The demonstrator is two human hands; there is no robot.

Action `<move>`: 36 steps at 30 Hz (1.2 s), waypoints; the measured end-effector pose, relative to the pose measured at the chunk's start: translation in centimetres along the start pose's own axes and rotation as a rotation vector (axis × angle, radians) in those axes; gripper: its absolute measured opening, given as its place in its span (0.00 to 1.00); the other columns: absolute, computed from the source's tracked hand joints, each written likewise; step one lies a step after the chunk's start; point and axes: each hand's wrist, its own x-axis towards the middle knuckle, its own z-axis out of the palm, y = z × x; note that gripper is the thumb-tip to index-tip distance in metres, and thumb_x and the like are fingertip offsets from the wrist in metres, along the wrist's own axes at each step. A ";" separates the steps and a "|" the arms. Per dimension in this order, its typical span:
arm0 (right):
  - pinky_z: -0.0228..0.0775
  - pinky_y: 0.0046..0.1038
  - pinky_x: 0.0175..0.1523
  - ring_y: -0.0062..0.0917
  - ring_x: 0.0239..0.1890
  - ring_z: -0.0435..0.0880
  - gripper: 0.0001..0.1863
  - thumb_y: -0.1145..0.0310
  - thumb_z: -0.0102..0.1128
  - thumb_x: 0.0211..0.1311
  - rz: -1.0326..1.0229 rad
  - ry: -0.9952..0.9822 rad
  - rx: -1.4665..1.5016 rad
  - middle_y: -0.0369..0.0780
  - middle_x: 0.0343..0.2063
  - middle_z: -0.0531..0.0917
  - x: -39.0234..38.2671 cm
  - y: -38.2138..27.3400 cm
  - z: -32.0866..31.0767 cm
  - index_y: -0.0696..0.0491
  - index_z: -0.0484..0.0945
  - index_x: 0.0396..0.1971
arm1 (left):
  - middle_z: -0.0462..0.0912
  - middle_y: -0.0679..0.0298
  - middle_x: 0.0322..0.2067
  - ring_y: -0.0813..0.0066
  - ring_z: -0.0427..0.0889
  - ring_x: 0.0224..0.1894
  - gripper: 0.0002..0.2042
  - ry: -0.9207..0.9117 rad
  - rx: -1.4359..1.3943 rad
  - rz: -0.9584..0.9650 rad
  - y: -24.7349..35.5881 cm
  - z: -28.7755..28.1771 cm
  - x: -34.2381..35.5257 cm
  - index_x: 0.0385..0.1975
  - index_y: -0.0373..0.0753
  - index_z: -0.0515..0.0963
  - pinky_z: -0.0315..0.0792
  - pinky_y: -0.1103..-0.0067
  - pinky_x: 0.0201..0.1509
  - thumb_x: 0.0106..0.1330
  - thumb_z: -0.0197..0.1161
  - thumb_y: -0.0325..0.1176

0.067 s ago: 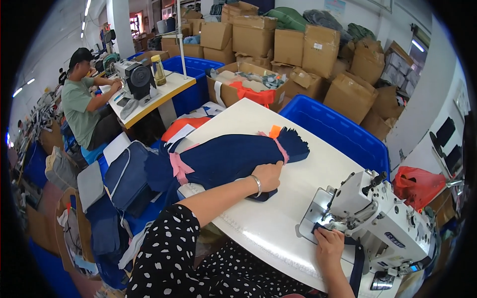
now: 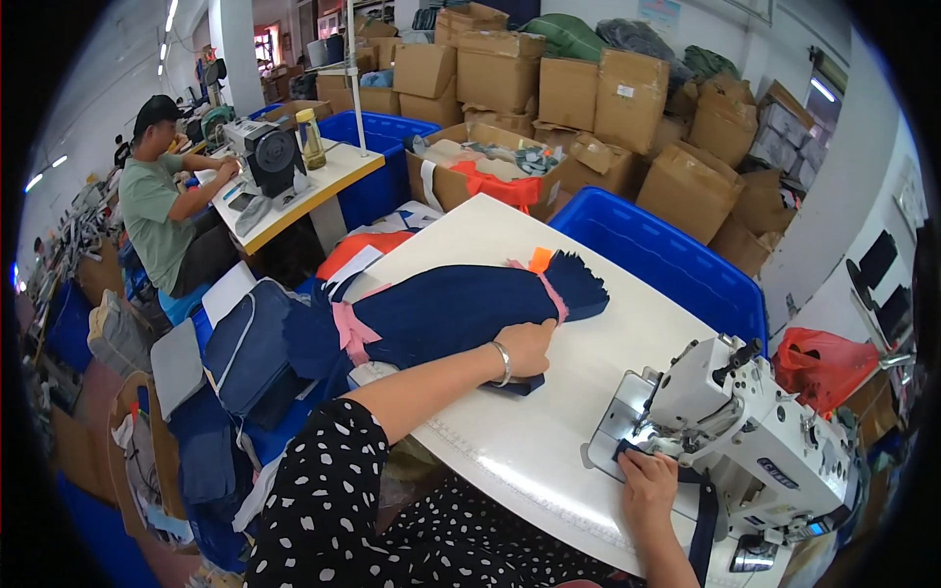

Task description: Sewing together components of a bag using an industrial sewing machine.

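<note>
Navy fabric pieces (image 2: 461,309) lie stacked on the white tabletop (image 2: 549,431), mostly unsewn by appearance; left hand (image 2: 524,348) rests flat on the stack's near end. At four o'clock, right hand (image 2: 649,482) presses a dark strip (image 2: 704,519) at the sewing machine (image 2: 745,431), fingers closed on it.

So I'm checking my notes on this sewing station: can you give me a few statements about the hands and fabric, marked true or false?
1. The left hand rests on the stack of navy fabric pieces. True.
2. The right hand lies at the sewing machine. True.
3. The navy stack is tied with green bands. False: the ties are pink.
4. The bin behind the white table is red. False: the blue bin is blue.
</note>
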 end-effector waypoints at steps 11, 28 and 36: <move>0.69 0.37 0.56 0.29 0.43 0.82 0.17 0.79 0.63 0.46 -0.008 -0.002 -0.010 0.36 0.43 0.84 0.1 0.0 -0.2 0.52 0.85 0.40 | 0.82 0.50 0.38 0.48 0.83 0.40 0.09 0.343 0.031 0.074 0.0 1.5 0.8 0.39 0.35 0.76 0.77 0.60 0.46 0.64 0.57 0.33; 0.70 0.37 0.54 0.28 0.42 0.82 0.16 0.78 0.62 0.48 -0.027 0.031 0.004 0.36 0.41 0.84 0.2 0.2 -0.1 0.52 0.85 0.39 | 0.77 0.61 0.26 0.74 0.76 0.27 0.39 -0.271 -0.248 0.174 -1.7 -4.4 -1.0 0.68 0.28 0.57 0.71 0.77 0.31 0.53 0.63 0.27; 0.70 0.38 0.55 0.30 0.43 0.82 0.16 0.78 0.63 0.47 -0.005 0.015 -0.016 0.36 0.41 0.84 -0.1 0.2 -0.1 0.51 0.86 0.39 | 0.83 0.53 0.29 0.63 0.82 0.29 0.14 0.482 -0.699 -0.153 -8.2 -9.8 8.1 0.39 0.27 0.80 0.75 0.70 0.35 0.58 0.53 0.27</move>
